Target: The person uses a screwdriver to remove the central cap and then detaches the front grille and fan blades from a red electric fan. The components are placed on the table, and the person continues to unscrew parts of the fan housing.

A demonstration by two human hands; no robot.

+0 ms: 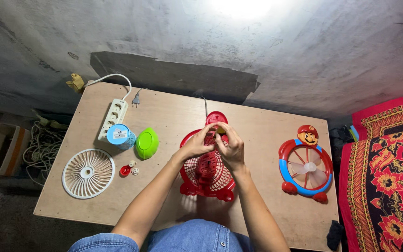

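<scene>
A rough grey concrete wall, lit hard from above, backs a low plywood board (257, 135) laid as a tabletop, with a dark slab leaning behind it. In the middle of the board lies a red fan (207, 175), grille up, and both hands meet over its top end: the left hand (196, 144) and the right hand (230, 148) have their fingers pinched together around a small yellowish piece (220, 130), too small to make out. To the left sit a white power strip (113, 119), a blue-topped roll (121, 136), a green oval cover (146, 143), a white round grille (88, 173) and a few small red and white knobs (129, 170). To the right lies a cartoon-figure fan (306, 164) in red and blue. A red flowered cloth (388, 172) covers the far right; tangled cord (43, 144) piles on the floor at left.
</scene>
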